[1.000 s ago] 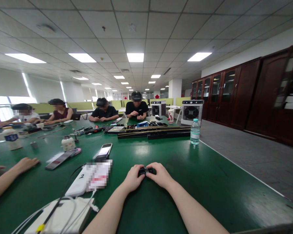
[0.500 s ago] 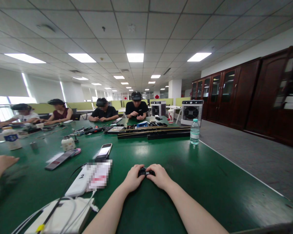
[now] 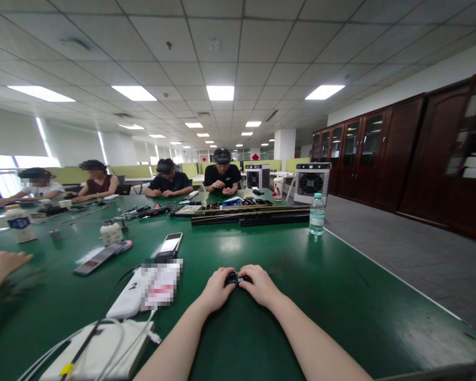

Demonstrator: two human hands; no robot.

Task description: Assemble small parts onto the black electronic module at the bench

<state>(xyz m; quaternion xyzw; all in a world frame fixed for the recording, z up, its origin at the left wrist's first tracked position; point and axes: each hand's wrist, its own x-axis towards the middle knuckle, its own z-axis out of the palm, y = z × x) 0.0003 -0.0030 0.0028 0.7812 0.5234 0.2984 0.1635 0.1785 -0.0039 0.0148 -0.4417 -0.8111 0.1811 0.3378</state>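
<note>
Stretching across the foreground, the green surface bears long black bars beyond both hands. A plastic water bottle stands upright just beside the bars' right end. A white device marked "2" lies left of the hands. The left hand and right hand curl inward, gripping opposite ends of one small black object between them; whether it touches the surface, I cannot tell.

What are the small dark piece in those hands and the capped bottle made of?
The small dark piece: perhaps glossy black plastic, given its highlights, but fingers cover much, so metal is possible. The bottle: likely smooth clear plastic; it looks see-through and catches light.
</note>
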